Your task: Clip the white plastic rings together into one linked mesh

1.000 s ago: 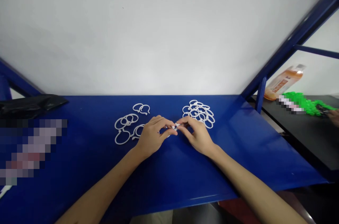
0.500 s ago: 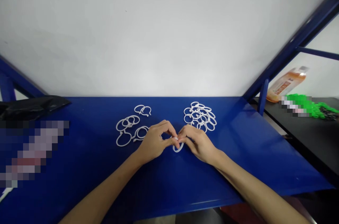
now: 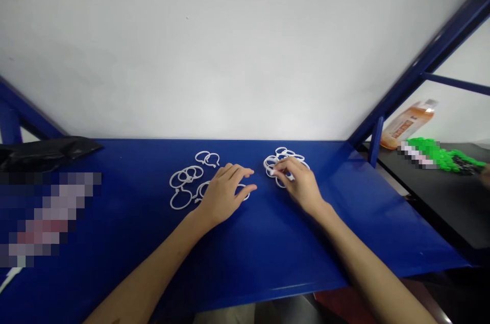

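My right hand [image 3: 300, 183] is closed in a pinch on a white plastic curtain ring [image 3: 268, 161] at the left side of the right-hand pile. More rings of this pile [image 3: 282, 150] show behind the hand, which hides part of them. My left hand [image 3: 224, 191] has its thumb and fingers apart and holds nothing. Just beneath its thumb a ring [image 3: 245, 198] lies on the blue table, partly covered by the hand. Further left lie several open rings with small knobs at their ends, such as one ring [image 3: 180, 207] near the wrist.
The blue metal table [image 3: 268, 252] meets a white wall [image 3: 229, 58]. A black plastic bag [image 3: 49, 153] lies at the left, above a blurred-out patch. Beyond the blue frame post [image 3: 377, 143], a black surface bears an orange bottle [image 3: 408, 125] and green items [image 3: 424, 148].
My two hands were together over a ring at the middle. The left has opened and shifted slightly left, leaving a ring beneath it. The right has moved up to the right-hand pile.
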### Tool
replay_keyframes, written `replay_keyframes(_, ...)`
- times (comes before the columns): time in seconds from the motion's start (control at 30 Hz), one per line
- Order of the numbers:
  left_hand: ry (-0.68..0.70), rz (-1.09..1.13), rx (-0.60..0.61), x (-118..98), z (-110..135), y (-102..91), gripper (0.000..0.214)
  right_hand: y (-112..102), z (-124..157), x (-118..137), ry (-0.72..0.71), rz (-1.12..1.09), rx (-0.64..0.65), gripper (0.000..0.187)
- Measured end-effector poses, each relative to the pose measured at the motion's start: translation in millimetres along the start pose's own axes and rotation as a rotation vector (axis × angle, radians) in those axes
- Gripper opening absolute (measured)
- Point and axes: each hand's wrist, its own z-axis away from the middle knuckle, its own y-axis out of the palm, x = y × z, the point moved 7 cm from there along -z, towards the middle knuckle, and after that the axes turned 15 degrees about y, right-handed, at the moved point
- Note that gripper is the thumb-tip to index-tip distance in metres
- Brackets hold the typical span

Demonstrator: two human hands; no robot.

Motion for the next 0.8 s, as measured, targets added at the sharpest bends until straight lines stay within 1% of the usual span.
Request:
replay_keyframes(0.03, 0.003, -0.051, 0.065, 3, 1, 1.4, 0.017, -4, -9, -11, 0.030, 0.053, -0.010, 0.006)
replay_keyframes(0.1, 0.010, -0.117, 0.209, 10, 4, 5.5, 0.015, -5, -26, -30, 0.047, 0.180, 0.052, 0.010)
replay_keyframes(0.17, 0.036, -0.143, 0.320, 16, 8, 9.1, 0.027, -1, -41, -44, 0.025, 0.294, 0.128, 0.012)
replay_keyframes(0.23, 0.068, -0.147, 0.382, 19, 12, 11.2, 0.039, 6, -51, -53, 0.003, 0.370, 0.208, 0.014)
replay_keyframes(0.33, 0.091, -0.135, 0.422, 21, 15, 12.2, 0.047, 17, -57, -60, -0.041, 0.474, 0.277, 0.014)
replay_keyframes(0.4, 0.088, -0.123, 0.445, 20, 16, 12.1, 0.049, 21, -57, -63, -0.056, 0.510, 0.278, 0.014)
replay_keyframes(0.5, 0.070, -0.103, 0.478, 16, 15, 10.9, 0.047, 23, -55, -66, -0.055, 0.503, 0.276, 0.017)
replay_keyframes(0.6, 0.054, -0.069, 0.496, 11, 15, 9.6, 0.041, 20, -55, -66, -0.055, 0.487, 0.266, 0.020)
replay_keyframes(0.67, 0.052, -0.051, 0.488, 10, 14, 8.7, 0.034, 15, -55, -63, -0.065, 0.470, 0.242, 0.021)
replay_keyframes(0.73, 0.059, -0.039, 0.462, 9, 13, 8.0, 0.023, 8, -53, -54, -0.078, 0.445, 0.199, 0.021)
replay_keyframes(0.8, 0.082, -0.032, 0.426, 8, 12, 7.8, 0.015, 2, -48, -40, -0.080, 0.406, 0.133, 0.020)
